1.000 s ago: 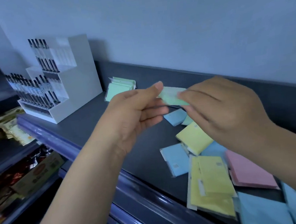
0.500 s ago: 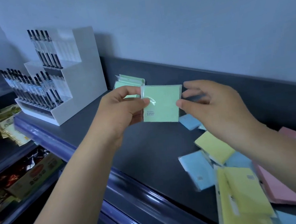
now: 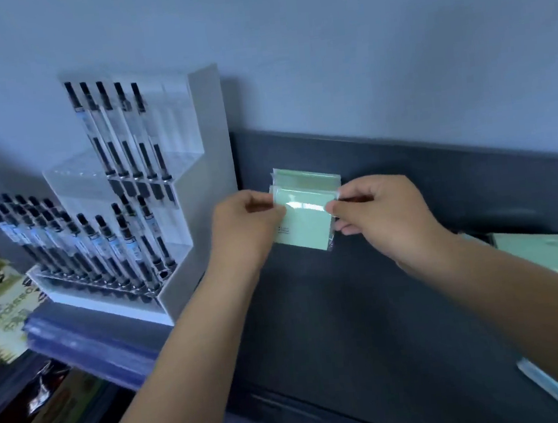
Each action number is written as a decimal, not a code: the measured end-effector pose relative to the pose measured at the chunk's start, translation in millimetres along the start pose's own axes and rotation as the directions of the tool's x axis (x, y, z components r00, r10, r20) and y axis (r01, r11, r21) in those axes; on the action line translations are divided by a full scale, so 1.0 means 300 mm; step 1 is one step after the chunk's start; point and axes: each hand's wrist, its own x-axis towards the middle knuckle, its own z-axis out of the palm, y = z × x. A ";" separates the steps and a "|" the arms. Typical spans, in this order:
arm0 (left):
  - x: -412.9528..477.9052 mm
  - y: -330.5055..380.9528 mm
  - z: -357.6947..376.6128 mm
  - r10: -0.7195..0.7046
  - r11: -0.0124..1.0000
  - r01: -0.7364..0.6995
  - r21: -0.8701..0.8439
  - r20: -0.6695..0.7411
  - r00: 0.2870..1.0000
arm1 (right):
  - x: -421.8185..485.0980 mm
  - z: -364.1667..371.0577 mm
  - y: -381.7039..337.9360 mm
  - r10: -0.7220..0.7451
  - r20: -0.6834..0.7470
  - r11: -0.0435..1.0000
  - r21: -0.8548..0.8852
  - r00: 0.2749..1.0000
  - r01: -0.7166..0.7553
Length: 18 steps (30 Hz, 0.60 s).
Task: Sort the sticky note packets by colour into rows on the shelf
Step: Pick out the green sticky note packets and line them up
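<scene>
– sorting nearly done?
– no. left hand (image 3: pixel 244 225) and right hand (image 3: pixel 378 214) pinch a green packet (image 3: pixel 306 224) mid-frame, just before the green stack (image 3: pixel 305 177); loose packets (image 3: pixel 543 252) at the right edge are left.

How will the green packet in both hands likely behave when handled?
Probably light: the green packet is pinched at its edges by the left hand and right hand. Its wrapper shows glare, so likely slippery. It looks flat, so fairly stiff.

Single head view, looking forward and down, close over dark shelf (image 3: pixel 366 305) toward back wall (image 3: pixel 322 51)
</scene>
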 end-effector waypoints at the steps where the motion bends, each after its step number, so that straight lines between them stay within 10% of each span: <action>1: 0.029 -0.010 0.000 -0.002 1.000 0.003 0.031 -0.013 1.000 | 0.017 0.027 0.001 0.009 -0.028 1.000 -0.017 1.000 -0.009; 18: 0.170 -0.058 0.045 0.200 0.843 -0.181 0.506 0.018 0.980 | 0.107 0.164 0.064 -0.196 -0.218 0.877 -0.475 0.956 0.072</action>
